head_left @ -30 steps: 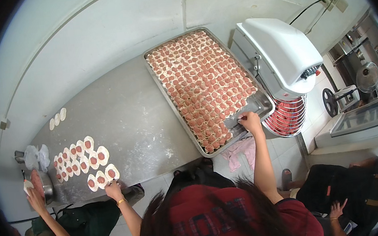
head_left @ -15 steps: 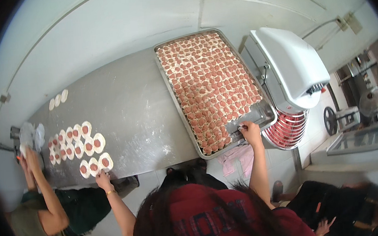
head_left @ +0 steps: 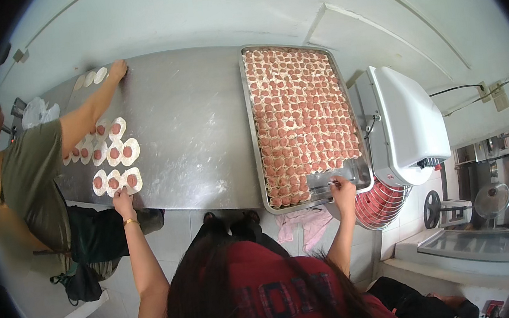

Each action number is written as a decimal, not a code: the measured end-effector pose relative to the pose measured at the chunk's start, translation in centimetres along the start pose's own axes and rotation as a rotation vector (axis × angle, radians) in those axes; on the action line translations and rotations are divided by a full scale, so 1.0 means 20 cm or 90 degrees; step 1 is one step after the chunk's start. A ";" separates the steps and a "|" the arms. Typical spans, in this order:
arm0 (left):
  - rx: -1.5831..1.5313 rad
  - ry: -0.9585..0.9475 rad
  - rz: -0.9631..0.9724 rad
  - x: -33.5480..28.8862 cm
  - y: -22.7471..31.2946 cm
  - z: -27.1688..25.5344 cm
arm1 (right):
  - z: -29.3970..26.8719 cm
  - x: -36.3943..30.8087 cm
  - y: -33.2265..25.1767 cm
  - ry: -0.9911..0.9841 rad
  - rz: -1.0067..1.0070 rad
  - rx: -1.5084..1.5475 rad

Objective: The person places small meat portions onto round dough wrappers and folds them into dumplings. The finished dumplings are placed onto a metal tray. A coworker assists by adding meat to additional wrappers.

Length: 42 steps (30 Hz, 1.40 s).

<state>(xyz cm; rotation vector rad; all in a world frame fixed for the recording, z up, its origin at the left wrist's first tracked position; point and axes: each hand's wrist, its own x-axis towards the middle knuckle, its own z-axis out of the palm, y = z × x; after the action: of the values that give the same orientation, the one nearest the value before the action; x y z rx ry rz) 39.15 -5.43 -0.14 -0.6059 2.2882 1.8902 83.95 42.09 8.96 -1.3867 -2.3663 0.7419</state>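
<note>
Near the table's front edge, a short row of thin dough rounds (head_left: pixel 113 181) lies flat, each with a blob of reddish filling. My left hand (head_left: pixel 123 201) pinches the near edge of the rightmost dough round (head_left: pixel 132 180). A large metal tray (head_left: pixel 252 123) is packed with rows of open-topped dumplings (head_left: pixel 298 109) showing the same filling. Over the bare front right corner of the tray, my right hand (head_left: pixel 343 190) has its fingers closed. Something small and whitish shows at its fingertips, too small to name.
At the left, a co-worker's hand (head_left: pixel 118 69) reaches to the far table edge beside plain dough rounds (head_left: pixel 101 75). More filled rounds (head_left: pixel 99 153) lie below that arm. A white mixer (head_left: pixel 409 127) with a wire guard stands right of the tray. A pink cloth (head_left: pixel 303 227) hangs below.
The co-worker's arm has swung across to the far table edge. The view has shifted and turned slightly. My hands keep their places at the dough round and the tray corner.
</note>
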 end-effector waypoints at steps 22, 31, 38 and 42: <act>-0.200 -0.585 -0.220 -0.95 0.13 0.60 | 0.82 -0.24 -0.98 -0.494 0.147 0.736; 0.227 -0.494 0.248 -0.99 0.05 0.64 | 0.97 -0.26 -0.86 -0.419 0.166 0.568; 0.266 -0.424 0.335 -1.05 0.10 0.60 | 0.93 -0.29 -0.87 -0.342 0.094 0.464; 0.276 -0.423 0.295 -1.04 0.09 0.59 | 0.94 -0.29 -0.86 -0.357 0.120 0.539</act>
<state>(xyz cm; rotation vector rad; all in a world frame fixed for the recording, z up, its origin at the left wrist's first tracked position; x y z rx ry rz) 55.64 10.98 5.93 0.5639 2.3354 1.3373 65.11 24.92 3.38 -1.0880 -1.8176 2.0946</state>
